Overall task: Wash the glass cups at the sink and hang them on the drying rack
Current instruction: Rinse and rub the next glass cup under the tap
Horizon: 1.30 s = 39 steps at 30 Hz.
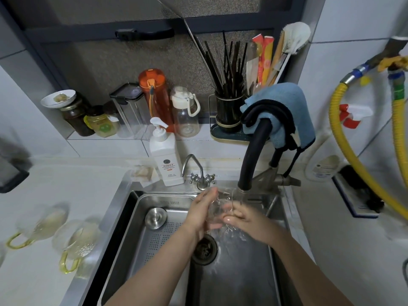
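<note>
A clear glass cup (217,207) is held under the running black faucet (251,155), over the steel sink (234,281). My left hand (202,212) wraps its left side and my right hand (242,219) grips its right side. Water runs over the cup and my fingers and splashes down near the drain (204,250). Two more glass cups with yellow handles, one (42,224) further left and one (76,241) nearer the sink, lie on the white counter. No drying rack is in view.
A white soap pump bottle (164,160) and a small chrome tap (196,171) stand behind the sink. A perforated steel tray (159,239) with a round drain lid (156,217) fills the sink's left half. Jars, bottles and a chopstick holder (228,111) line the sill. Yellow hoses (353,155) hang at right.
</note>
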Each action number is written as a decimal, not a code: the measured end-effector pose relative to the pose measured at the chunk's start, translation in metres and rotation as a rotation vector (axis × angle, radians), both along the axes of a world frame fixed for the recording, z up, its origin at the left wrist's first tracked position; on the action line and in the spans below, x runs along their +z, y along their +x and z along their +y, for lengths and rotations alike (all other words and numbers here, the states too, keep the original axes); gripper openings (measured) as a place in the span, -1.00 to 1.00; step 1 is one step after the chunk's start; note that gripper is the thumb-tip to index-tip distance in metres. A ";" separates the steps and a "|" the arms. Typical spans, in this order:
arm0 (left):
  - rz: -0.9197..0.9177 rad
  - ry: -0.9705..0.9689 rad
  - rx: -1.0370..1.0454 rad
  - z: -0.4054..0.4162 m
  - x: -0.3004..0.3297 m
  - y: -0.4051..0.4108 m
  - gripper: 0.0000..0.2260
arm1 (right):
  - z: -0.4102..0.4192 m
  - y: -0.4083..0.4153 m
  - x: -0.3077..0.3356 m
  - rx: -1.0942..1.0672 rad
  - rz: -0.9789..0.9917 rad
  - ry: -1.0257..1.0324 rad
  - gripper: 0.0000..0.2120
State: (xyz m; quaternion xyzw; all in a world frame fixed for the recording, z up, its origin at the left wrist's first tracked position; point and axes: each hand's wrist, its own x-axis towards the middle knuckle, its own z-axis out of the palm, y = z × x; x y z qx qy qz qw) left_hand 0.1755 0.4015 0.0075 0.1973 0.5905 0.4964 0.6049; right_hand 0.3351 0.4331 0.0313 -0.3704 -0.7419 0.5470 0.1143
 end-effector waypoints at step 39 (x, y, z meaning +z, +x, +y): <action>0.011 0.057 0.041 -0.025 -0.020 0.019 -0.28 | -0.005 -0.004 -0.001 -0.073 0.110 0.038 -0.88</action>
